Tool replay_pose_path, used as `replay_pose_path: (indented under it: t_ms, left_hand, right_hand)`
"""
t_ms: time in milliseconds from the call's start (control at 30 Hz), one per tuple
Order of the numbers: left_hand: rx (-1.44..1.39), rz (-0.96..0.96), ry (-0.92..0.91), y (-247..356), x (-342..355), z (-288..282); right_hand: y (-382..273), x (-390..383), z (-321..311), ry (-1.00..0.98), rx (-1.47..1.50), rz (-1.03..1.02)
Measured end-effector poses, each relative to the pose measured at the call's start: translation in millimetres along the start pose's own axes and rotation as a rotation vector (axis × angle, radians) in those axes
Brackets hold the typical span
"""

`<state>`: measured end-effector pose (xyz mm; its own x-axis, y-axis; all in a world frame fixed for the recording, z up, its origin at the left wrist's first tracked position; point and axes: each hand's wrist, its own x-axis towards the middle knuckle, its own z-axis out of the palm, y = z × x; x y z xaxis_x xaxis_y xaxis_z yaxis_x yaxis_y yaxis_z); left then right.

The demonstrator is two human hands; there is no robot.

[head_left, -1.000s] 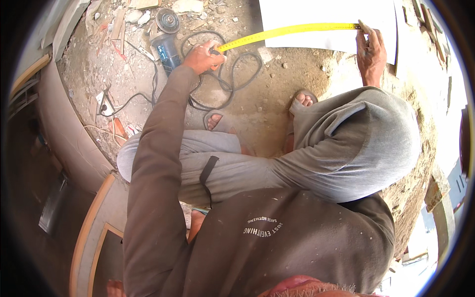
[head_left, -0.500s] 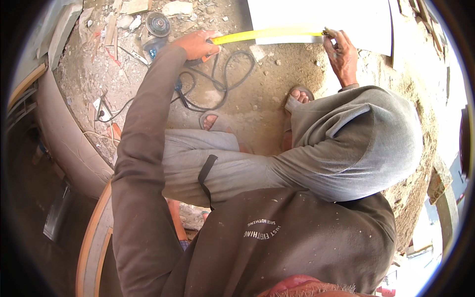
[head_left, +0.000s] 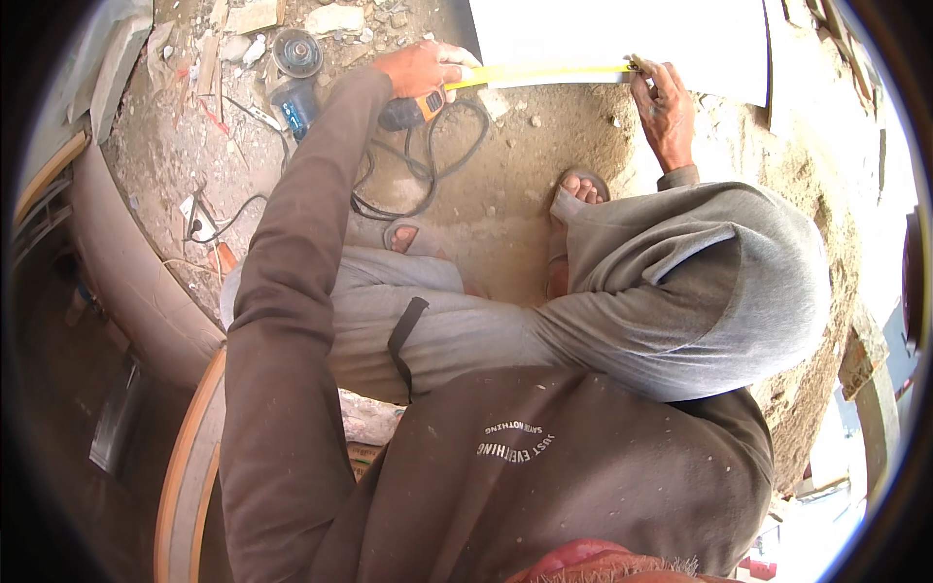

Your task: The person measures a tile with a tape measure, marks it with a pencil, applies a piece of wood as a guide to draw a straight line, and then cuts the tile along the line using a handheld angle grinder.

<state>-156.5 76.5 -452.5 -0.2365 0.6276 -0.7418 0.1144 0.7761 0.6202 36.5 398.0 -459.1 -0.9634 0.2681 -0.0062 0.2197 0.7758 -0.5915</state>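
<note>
My left hand (head_left: pixel 425 68) is closed on a black-and-orange tape measure (head_left: pixel 411 112), from which the yellow blade (head_left: pixel 535 74) stretches across toward my right hand (head_left: pixel 664 121). That hand pinches the blade's metal end at the near edge of a white sheet (head_left: pixel 622 29), and the blade lies along that edge. Left of the tape case, an angle grinder (head_left: pixel 294 107) with a blue-and-black body lies on the dirt, its cable (head_left: pixel 428 199) looped beside it.
Stone and wood scraps (head_left: pixel 253 15) litter the dusty ground (head_left: pixel 486 243) around my sandaled feet. A white socket block (head_left: pixel 199 219) with wires sits at left. A curved wood-trimmed edge (head_left: pixel 190 428) borders a darker area at lower left. Rough masonry (head_left: pixel 807 428) runs along the right.
The stretched blade has become shorter. My right hand has moved left along the sheet's edge, and my left hand has shifted up and slightly right, with more of the tape case showing.
</note>
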Motion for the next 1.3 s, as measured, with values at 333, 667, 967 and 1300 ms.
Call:
replay_pose_path:
  t_ms: [333,667,967,1300]
  left_hand:
    - [-0.011,0.098,0.001,0,11,-4]
    - [-0.012,0.141,0.047,-14,18,1]
    - [-0.020,0.066,0.068,-4,15,1]
    - [0.183,0.188,0.121,-25,19,2]
  right_hand:
    - [11,0,-2,-0.067,0.013,0.039]
    - [61,-37,-26,-0.039,0.442,0.296]
    - [76,-67,-47,-0.077,0.205,0.482]
    - [36,-48,-49,-0.116,0.198,0.494]
